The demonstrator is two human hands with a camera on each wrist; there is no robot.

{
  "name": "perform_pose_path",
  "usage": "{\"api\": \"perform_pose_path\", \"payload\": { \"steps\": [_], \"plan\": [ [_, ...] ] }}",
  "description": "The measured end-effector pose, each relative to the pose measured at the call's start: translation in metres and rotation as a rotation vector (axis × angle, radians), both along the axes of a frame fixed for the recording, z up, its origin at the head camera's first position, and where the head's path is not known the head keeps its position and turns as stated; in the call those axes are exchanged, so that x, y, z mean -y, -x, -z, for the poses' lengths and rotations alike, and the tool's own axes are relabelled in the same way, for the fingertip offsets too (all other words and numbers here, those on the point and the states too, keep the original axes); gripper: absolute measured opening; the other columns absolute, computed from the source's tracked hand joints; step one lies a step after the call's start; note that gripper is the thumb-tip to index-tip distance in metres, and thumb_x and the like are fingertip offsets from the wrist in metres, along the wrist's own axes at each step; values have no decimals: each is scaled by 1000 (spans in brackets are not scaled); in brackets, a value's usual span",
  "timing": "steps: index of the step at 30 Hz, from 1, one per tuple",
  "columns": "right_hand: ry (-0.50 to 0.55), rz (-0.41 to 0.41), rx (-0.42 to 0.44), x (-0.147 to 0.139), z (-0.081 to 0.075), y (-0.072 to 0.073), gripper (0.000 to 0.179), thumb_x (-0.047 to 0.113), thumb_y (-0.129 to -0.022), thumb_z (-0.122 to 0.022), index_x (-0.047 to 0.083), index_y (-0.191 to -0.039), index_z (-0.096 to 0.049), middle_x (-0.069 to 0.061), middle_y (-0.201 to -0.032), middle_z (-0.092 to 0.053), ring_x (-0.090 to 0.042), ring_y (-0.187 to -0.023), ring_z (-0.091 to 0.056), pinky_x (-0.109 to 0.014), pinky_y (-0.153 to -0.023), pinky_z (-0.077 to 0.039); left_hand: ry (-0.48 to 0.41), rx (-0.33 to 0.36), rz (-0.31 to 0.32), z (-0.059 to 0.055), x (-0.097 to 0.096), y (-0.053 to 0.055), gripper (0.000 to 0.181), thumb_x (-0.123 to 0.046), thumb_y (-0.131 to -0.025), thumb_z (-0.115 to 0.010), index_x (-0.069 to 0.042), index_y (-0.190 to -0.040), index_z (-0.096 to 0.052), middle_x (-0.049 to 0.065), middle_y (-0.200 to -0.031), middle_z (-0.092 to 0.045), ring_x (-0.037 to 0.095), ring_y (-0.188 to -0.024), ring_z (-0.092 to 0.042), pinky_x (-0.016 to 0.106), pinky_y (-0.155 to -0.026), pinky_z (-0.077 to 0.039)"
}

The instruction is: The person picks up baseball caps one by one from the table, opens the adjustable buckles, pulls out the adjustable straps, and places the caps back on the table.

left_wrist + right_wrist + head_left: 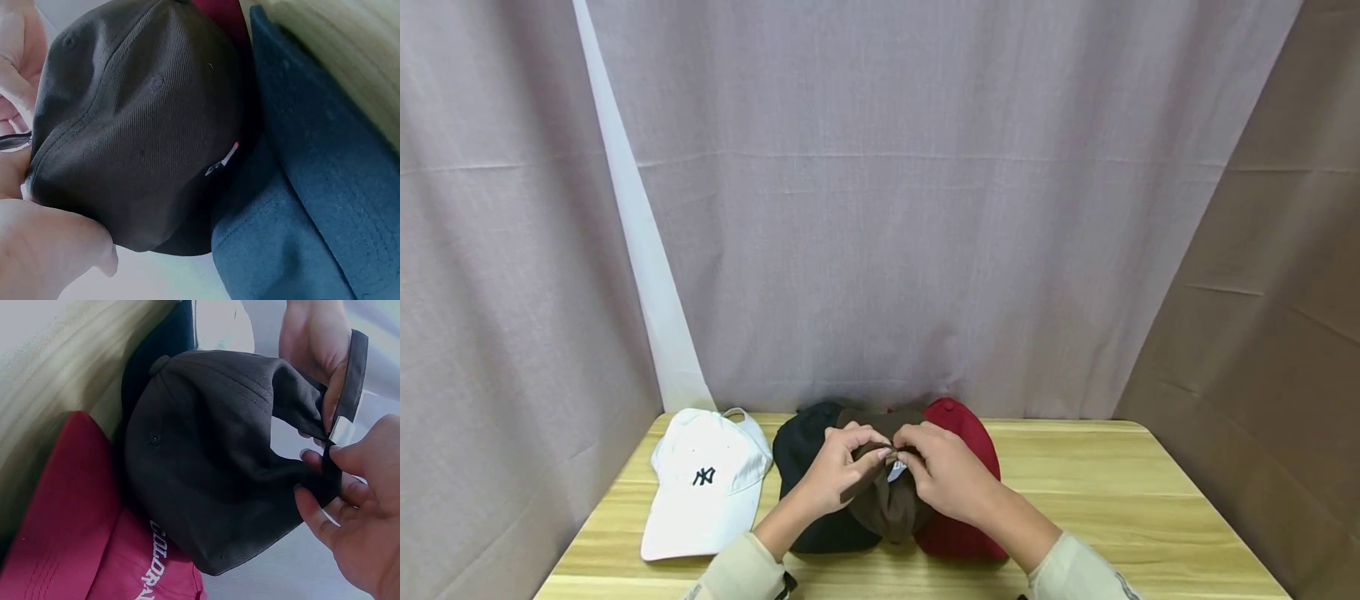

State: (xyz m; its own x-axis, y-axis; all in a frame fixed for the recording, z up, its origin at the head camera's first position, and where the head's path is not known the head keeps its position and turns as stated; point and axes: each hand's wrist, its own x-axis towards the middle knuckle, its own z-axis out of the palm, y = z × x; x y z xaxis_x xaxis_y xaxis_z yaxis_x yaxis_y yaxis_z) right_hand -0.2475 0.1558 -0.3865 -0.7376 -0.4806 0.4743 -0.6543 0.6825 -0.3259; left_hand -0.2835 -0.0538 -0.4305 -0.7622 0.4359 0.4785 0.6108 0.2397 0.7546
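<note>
A dark brown baseball cap [891, 504] is between both hands, its back strap opening toward me. My left hand [835, 471] pinches the strap on one side, the loose strap end [357, 375] sticking up past its fingers in the right wrist view. My right hand [951, 471] grips the strap's other side, thumb at the metal buckle [341, 431]. In the left wrist view, the brown cap's crown [144, 125] bulges beside the left hand [53, 250], with a small tag [223, 160] on its side. A white label [897, 471] shows inside the cap.
On the wooden table [1075, 492], a black cap [808, 442] lies left of the brown cap and a red cap [970, 433] with white lettering lies right. A white cap [703, 475] with a dark NY logo is farther left. Grey curtains [925, 250] surround the table.
</note>
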Motion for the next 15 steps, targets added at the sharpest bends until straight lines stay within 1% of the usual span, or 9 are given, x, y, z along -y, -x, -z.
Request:
{"api": "perform_pose_path", "payload": {
  "steps": [4, 8, 11, 15],
  "plan": [
    [-20, -1, -1, -2, 0, -1, 16, 3, -97, -73, 17, -96, -67, 6, -87, -68, -2, -81, -54, -22, -71, -50, -2, 10, 5, 2, -1, 0, 15, -21, -103, -69, -12, -106, -80, 6, -100, -80, 4, -88, -51, 36, -90, -24],
    [-21, 17, -11, -2, 2, -2, 19, 1, -96, -74, 18, -93, -65, 8, -83, -64, -1, -78, -51, -20, -68, -48, -9, 5, 14, 1, -3, 0, 14, -21, -103, -69, -13, -105, -80, 6, -100, -80, 5, -88, -51, 37, -90, -23],
    [5, 16, -5, -2, 2, -4, 21, -1, -94, -73, 18, -91, -66, 7, -82, -64, 0, -76, -50, -20, -65, -47, -11, 7, 20, 0, -4, -2, 14, -20, -104, -68, -12, -105, -80, 7, -99, -79, 6, -88, -50, 36, -89, -24],
    [54, -7, 4, -3, 2, -6, 22, -5, -93, -71, 17, -90, -70, 5, -83, -68, -1, -77, -53, -19, -65, -47, -4, -4, 29, 1, -4, -3, 15, -20, -104, -67, -13, -107, -80, 7, -100, -79, 6, -87, -50, 36, -89, -24]
  ]
}}
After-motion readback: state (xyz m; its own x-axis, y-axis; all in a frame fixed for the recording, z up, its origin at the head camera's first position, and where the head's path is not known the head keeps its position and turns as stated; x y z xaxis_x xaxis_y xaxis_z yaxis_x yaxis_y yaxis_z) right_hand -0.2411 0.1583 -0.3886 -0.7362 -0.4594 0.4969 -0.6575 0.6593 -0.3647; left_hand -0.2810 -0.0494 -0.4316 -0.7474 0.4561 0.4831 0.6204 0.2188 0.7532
